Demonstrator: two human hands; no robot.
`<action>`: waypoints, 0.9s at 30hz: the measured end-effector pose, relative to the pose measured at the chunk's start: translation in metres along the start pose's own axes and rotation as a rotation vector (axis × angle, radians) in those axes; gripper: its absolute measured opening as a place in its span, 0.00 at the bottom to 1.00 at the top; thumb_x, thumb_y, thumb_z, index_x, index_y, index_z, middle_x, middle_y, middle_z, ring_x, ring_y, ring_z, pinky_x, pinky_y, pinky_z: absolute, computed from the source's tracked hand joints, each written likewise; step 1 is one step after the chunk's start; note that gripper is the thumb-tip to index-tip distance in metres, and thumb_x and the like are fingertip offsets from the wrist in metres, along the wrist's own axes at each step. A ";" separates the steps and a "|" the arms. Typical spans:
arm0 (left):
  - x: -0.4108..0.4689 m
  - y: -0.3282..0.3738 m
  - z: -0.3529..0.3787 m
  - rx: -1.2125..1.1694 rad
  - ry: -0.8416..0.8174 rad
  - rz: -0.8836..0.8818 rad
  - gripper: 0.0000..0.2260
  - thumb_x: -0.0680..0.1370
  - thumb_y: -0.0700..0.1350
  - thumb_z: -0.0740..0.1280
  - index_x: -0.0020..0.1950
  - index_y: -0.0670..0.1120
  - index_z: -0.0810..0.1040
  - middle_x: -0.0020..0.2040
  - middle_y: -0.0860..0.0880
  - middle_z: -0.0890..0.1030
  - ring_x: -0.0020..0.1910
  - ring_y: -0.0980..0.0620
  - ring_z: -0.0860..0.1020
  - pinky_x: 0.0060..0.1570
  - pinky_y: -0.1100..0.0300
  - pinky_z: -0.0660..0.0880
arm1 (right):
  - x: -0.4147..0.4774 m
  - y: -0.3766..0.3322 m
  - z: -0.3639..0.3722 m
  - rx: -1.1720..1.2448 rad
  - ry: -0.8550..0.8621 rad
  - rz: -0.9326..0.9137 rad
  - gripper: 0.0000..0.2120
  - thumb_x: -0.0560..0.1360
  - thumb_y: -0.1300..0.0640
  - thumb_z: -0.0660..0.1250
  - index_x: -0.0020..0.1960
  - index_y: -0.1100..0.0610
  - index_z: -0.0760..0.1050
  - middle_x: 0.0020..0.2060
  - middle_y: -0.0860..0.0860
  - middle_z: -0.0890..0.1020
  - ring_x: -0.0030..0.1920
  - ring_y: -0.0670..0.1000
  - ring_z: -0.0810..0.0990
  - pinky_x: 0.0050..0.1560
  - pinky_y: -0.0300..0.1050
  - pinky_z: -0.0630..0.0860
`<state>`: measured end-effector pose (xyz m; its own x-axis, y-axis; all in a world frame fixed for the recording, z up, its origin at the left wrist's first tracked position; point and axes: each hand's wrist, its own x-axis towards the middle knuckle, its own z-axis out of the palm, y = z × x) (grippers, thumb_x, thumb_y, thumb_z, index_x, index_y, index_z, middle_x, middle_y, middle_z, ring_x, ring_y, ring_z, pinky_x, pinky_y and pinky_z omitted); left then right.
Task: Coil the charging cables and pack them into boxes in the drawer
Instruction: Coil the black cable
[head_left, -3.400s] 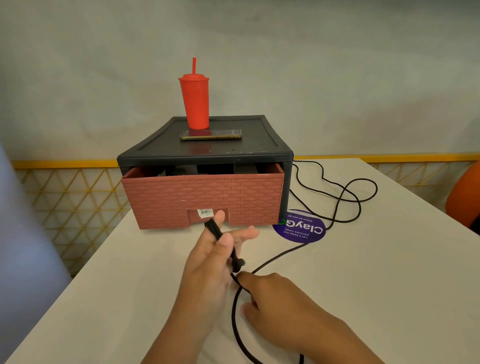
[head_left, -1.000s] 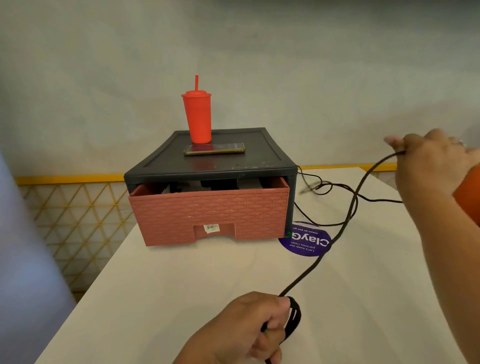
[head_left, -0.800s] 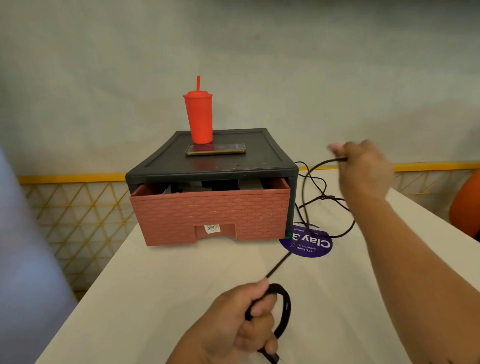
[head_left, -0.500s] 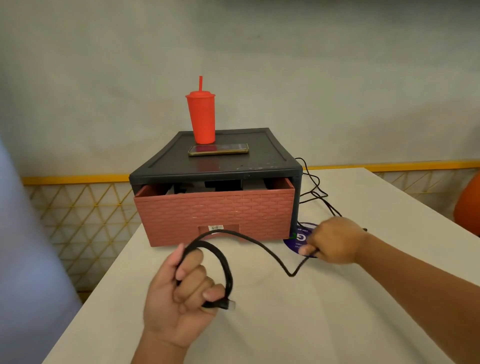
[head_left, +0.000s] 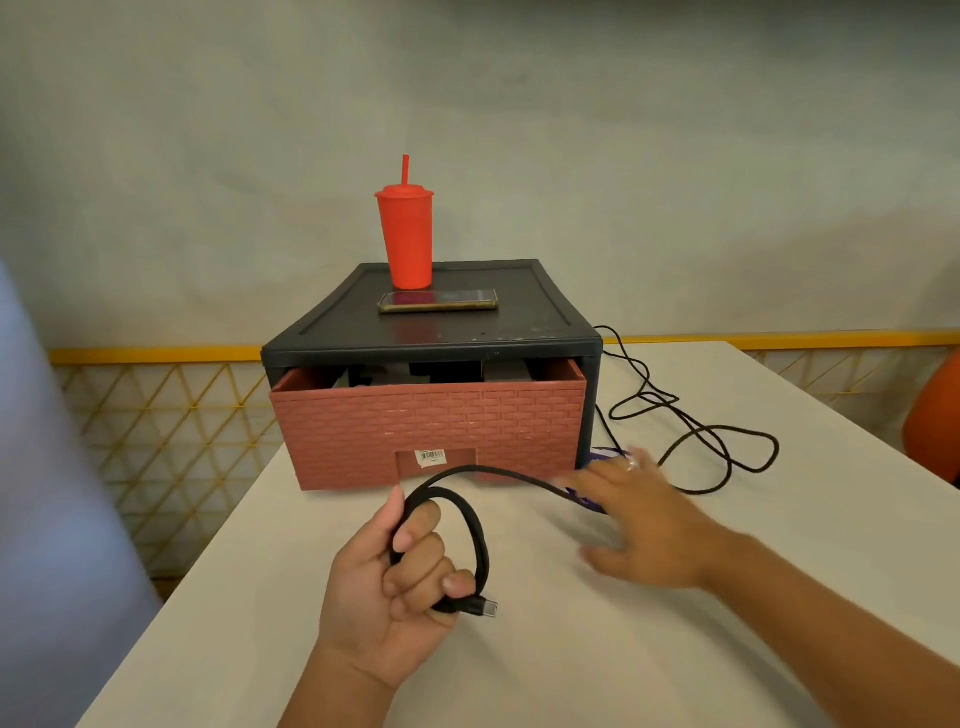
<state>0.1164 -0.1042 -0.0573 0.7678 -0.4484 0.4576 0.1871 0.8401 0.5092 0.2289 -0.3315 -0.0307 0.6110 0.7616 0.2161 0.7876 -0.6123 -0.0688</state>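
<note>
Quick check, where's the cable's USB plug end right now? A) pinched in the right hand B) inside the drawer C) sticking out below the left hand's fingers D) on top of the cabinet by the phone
C: the metal USB plug pokes out just under the curled fingers of the left hand, which grips the loop of black charging cable.

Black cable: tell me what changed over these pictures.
The left hand went from pinching the black cable near its plug to gripping a loop; the right hand swung out right, then back, now open. Drawer, red cup and phone stayed put.
</note>
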 end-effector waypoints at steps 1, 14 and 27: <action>0.000 -0.001 -0.001 0.001 0.011 -0.009 0.23 0.83 0.52 0.44 0.47 0.41 0.73 0.30 0.48 0.66 0.28 0.50 0.65 0.51 0.58 0.68 | 0.000 -0.021 0.001 0.222 0.084 -0.027 0.28 0.68 0.42 0.62 0.67 0.40 0.61 0.59 0.38 0.71 0.60 0.41 0.68 0.70 0.46 0.58; 0.000 -0.002 -0.003 -0.050 0.056 0.065 0.25 0.83 0.54 0.43 0.52 0.39 0.73 0.32 0.47 0.66 0.30 0.50 0.65 0.57 0.57 0.67 | -0.006 -0.106 0.026 0.605 0.388 0.270 0.11 0.79 0.57 0.58 0.56 0.53 0.77 0.41 0.44 0.82 0.42 0.44 0.78 0.43 0.36 0.71; 0.000 -0.003 0.003 -0.009 0.276 -0.048 0.11 0.77 0.44 0.65 0.50 0.37 0.80 0.24 0.51 0.62 0.22 0.53 0.61 0.37 0.57 0.74 | -0.010 -0.105 0.022 0.761 0.665 0.383 0.12 0.80 0.56 0.53 0.40 0.45 0.67 0.29 0.46 0.71 0.31 0.43 0.68 0.32 0.38 0.64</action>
<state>0.1140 -0.1074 -0.0567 0.8958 -0.3883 0.2163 0.2315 0.8231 0.5186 0.1420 -0.2700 -0.0472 0.8419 0.1388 0.5215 0.5366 -0.3181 -0.7816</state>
